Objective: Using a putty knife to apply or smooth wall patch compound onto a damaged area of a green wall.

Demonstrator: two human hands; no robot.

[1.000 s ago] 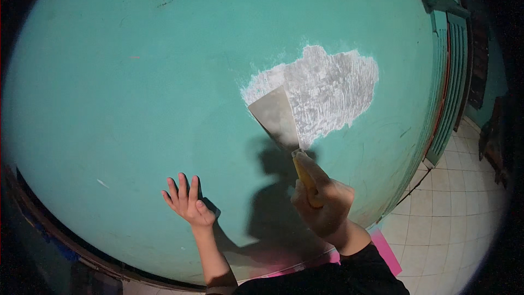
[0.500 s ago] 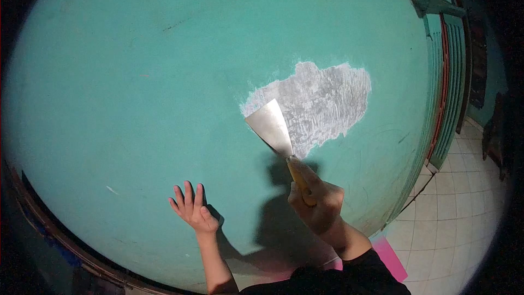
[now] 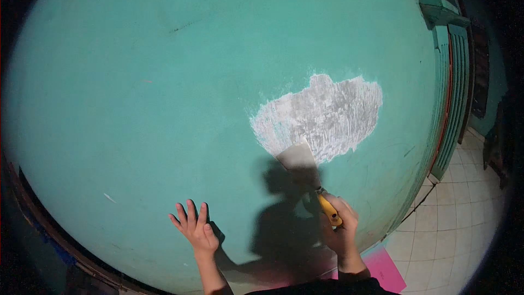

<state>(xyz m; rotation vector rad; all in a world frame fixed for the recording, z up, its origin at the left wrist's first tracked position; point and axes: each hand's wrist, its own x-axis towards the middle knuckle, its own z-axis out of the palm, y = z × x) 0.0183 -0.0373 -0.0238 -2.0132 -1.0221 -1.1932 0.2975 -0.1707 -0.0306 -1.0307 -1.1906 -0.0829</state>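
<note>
My right hand point(image 3: 341, 229), at about five o'clock, is wrapped tight around the yellow handle point(image 3: 329, 210) of a putty knife, fingers pressed together on it. My left hand point(image 3: 195, 228), at about six o'clock, lies flat on the teal wall point(image 3: 164, 104) with the fingers spread, holding nothing, just bracing me.

From the handle the steel blade point(image 3: 297, 158) runs up toward eleven o'clock, and its broad edge meets the lower rim of the whitish scraped patch point(image 3: 322, 117), which sits a little right of centre. The shadow of knife and hand falls on the wall just left of the blade.

To work this well, I judge the blade should lie at a low angle with the whole edge in contact, so no corner digs in, and the pressure should come evenly from the wrist while the flat hand steadies me.

Farther off, at two to three o'clock, stands a teal louvred shutter point(image 3: 450, 93), and at four o'clock pale floor tiles point(image 3: 464, 218), with a pink sheet point(image 3: 385, 267) near my wrist.
</note>
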